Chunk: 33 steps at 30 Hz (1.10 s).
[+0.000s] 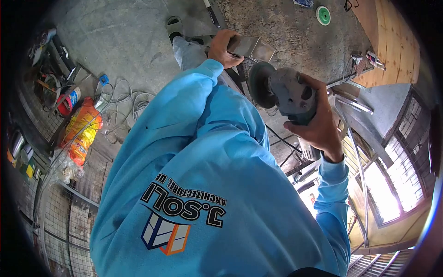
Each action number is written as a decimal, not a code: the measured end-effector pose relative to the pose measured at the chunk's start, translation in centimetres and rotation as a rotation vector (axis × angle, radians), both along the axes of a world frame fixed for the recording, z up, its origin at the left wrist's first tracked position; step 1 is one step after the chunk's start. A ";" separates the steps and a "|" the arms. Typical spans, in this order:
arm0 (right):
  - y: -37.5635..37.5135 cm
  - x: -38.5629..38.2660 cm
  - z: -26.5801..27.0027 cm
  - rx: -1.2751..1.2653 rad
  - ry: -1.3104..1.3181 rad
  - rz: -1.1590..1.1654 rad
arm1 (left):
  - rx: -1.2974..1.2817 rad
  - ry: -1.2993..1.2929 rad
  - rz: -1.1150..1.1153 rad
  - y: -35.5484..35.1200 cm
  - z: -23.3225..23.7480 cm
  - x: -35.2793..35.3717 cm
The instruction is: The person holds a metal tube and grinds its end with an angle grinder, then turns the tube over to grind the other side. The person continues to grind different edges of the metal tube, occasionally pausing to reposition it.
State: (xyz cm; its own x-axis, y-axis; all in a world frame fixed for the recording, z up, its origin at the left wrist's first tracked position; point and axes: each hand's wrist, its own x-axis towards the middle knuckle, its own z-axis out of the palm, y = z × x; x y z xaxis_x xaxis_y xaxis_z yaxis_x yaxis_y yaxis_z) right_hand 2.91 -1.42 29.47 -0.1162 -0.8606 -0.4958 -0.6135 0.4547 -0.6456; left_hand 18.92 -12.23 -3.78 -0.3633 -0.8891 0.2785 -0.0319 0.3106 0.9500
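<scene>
My right hand point(320, 122) is wrapped round the body of an angle grinder point(293, 94), held out ahead of my chest. The grinder's dark round disc point(261, 85) faces left, close to a shiny metal piece point(251, 47) with flat, bent faces. My left hand point(224, 48) grips that metal piece at its left end, fingers curled over it. Dark bars point(236, 76) show beneath the metal piece, partly hidden by my sleeve and the disc.
A green and white disc point(323, 15) lies on the concrete floor ahead. Plywood point(399, 44) stands at the far right. Coiled cable point(140, 104), an orange-yellow sack point(83, 129) and a red bucket point(69, 100) sit to the left. Metal bars point(353, 102) lie at the right.
</scene>
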 end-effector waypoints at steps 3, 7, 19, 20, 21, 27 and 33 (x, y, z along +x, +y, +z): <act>-0.4 0.0 0.0 -0.040 0.018 0.027 | -0.018 0.020 -0.002 -0.1 0.2 0.1; -1.3 -0.3 -0.7 -0.057 -0.036 -0.056 | -0.014 -0.012 -0.001 -0.2 0.5 0.0; 1.8 1.7 0.2 -0.009 0.040 -0.035 | -0.007 -0.007 -0.022 -0.2 -0.2 0.1; 2.3 2.0 0.2 0.012 0.048 -0.053 | -0.009 -0.006 -0.034 -0.2 -0.2 0.2; 2.8 2.2 0.0 0.002 -0.001 -0.117 | -0.011 -0.006 -0.046 -0.3 -0.3 0.3; 4.8 3.0 -0.3 -0.024 0.014 -0.258 | -0.057 -0.055 -0.031 -0.2 -0.3 0.3; 4.8 3.8 -1.1 -0.125 0.089 -0.211 | -0.074 -0.030 -0.039 -0.2 -1.2 0.1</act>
State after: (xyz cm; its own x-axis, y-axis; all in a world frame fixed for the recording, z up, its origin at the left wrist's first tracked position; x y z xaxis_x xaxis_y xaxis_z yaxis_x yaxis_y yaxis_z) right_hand 6.76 3.38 28.39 -0.3386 -0.8665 -0.3668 -0.5705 0.4990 -0.6523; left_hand 18.98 -12.39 -5.00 -0.4064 -0.8514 0.3316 -0.0463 0.3816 0.9232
